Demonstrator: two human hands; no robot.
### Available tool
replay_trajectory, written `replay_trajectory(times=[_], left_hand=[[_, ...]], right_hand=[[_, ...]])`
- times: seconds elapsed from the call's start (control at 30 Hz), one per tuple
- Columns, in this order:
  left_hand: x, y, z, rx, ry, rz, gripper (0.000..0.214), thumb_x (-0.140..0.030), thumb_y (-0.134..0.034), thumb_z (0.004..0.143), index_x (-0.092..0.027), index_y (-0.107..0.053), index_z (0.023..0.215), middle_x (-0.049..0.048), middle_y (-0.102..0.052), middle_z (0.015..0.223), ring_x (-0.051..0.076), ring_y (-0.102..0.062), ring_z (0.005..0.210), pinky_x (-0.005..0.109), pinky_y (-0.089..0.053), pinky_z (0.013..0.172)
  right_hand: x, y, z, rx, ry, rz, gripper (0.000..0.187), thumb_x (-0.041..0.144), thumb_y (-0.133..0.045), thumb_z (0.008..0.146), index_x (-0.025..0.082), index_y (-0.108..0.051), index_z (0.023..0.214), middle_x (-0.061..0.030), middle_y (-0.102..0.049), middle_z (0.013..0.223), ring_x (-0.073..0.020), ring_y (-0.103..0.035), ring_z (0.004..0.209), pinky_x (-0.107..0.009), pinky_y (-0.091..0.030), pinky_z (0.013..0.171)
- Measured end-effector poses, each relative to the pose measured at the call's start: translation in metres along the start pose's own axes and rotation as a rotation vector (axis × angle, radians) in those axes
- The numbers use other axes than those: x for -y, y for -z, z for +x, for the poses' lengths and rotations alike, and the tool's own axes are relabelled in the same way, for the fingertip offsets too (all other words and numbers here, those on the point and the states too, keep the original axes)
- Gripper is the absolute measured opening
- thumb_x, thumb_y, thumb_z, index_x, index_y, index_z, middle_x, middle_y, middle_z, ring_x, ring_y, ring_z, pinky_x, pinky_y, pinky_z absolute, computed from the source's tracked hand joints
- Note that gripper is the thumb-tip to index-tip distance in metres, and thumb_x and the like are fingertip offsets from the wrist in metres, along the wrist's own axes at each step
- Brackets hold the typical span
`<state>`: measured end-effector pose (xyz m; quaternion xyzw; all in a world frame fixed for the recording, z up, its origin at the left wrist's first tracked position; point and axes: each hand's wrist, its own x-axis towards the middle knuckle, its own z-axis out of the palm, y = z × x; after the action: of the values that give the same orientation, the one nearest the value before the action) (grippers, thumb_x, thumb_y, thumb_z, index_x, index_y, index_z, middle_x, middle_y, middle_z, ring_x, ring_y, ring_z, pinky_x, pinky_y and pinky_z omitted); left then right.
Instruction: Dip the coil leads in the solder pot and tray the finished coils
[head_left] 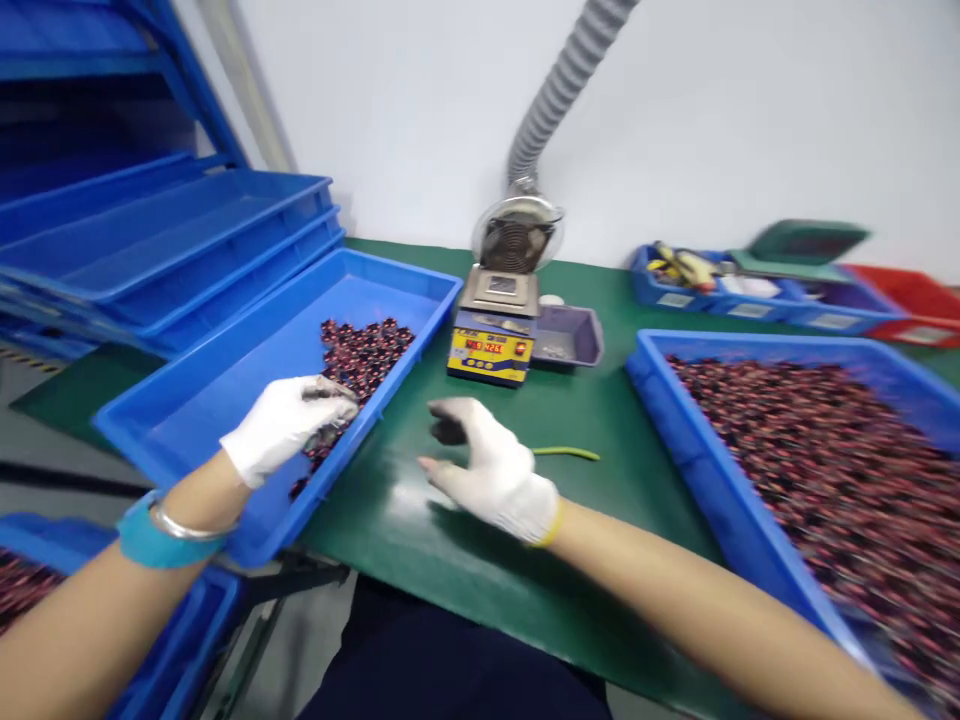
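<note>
My left hand [294, 420], in a white glove, is over the left blue tray [225, 370]. Its fingers are pinched together beside a heap of small dark red and black parts [364, 355]; whatever they hold is too small to make out. My right hand [491, 465], gloved in white with darkened fingertips, hovers above the green tabletop [420, 540]. Thumb and fingers are apart there, with nothing visible between them. A thin yellow-green strip [570, 453] shows just past its wrist, one end hidden by the hand.
Behind my hands stands a yellow-fronted heating device [491, 350] under a grey duct hose [559, 90]. A purple tray [577, 340] adjoins it. At right is a large blue tray [675, 460] full of similar parts. Small bins [675, 295] line the back; blue trays [187, 240] are stacked left.
</note>
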<state>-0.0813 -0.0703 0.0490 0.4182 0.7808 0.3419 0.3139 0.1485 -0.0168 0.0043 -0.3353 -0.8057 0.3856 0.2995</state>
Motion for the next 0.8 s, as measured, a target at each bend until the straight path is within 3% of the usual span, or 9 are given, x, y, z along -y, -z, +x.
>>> replay_trajectory(times=[0.13,0.27,0.4,0.53,0.67,0.8], left_hand=[[-0.046,-0.075,0.008,-0.062,-0.156,0.011,0.037,-0.051,-0.065,0.056,-0.016,-0.063,0.065,-0.0007,-0.060,0.053,0.017,-0.057,0.055,0.025,-0.041,0.051],[-0.058,-0.123,0.020,-0.123,-0.208,-0.009,0.040,-0.054,-0.071,0.051,-0.017,-0.060,0.061,0.0002,-0.064,0.061,0.019,-0.061,0.066,0.025,-0.044,0.058],[-0.048,-0.140,0.016,0.063,-0.222,-0.260,0.044,-0.052,-0.075,0.050,-0.016,-0.058,0.068,-0.0010,-0.061,0.058,0.015,-0.058,0.055,0.024,-0.043,0.050],[-0.023,-0.156,0.011,0.206,-0.285,-0.513,0.051,-0.053,-0.067,0.065,-0.012,-0.058,0.094,0.0030,-0.065,0.071,0.016,-0.060,0.056,0.028,-0.049,0.055],[0.007,-0.178,0.015,0.250,-0.243,-0.433,0.055,-0.052,-0.066,0.066,-0.011,-0.058,0.102,0.0047,-0.065,0.074,0.017,-0.061,0.061,0.030,-0.050,0.058],[0.021,-0.185,0.022,0.306,-0.216,-0.353,0.053,-0.048,-0.069,0.064,-0.012,-0.060,0.101,0.0049,-0.066,0.077,0.017,-0.061,0.065,0.030,-0.050,0.059]], right_hand=[[-0.007,-0.019,0.023,-0.238,0.002,0.221,0.062,0.030,-0.066,0.066,0.020,-0.043,0.123,-0.0076,-0.056,0.118,-0.0160,-0.060,0.096,-0.027,-0.050,0.087],[-0.030,-0.008,0.025,-0.342,-0.143,0.308,0.049,0.026,-0.062,0.068,0.021,-0.047,0.114,-0.0055,-0.060,0.109,-0.0165,-0.061,0.092,-0.028,-0.051,0.085],[-0.050,0.014,0.019,-0.314,-0.192,0.539,0.046,0.025,-0.067,0.061,0.020,-0.050,0.104,-0.0053,-0.062,0.104,-0.0177,-0.062,0.091,-0.030,-0.051,0.083],[-0.066,0.039,0.030,-0.239,-0.235,0.920,0.046,0.029,-0.071,0.060,0.018,-0.051,0.100,-0.0015,-0.062,0.082,-0.0162,-0.063,0.073,-0.031,-0.054,0.070],[-0.075,0.067,0.052,-0.196,-0.204,1.091,0.039,0.027,-0.068,0.064,0.017,-0.053,0.098,0.0002,-0.061,0.072,-0.0142,-0.062,0.064,-0.028,-0.053,0.061],[-0.074,0.095,0.086,-0.211,-0.245,0.982,0.024,0.027,-0.054,0.078,0.019,-0.053,0.101,0.0010,-0.060,0.069,-0.0116,-0.059,0.057,-0.025,-0.052,0.055]])
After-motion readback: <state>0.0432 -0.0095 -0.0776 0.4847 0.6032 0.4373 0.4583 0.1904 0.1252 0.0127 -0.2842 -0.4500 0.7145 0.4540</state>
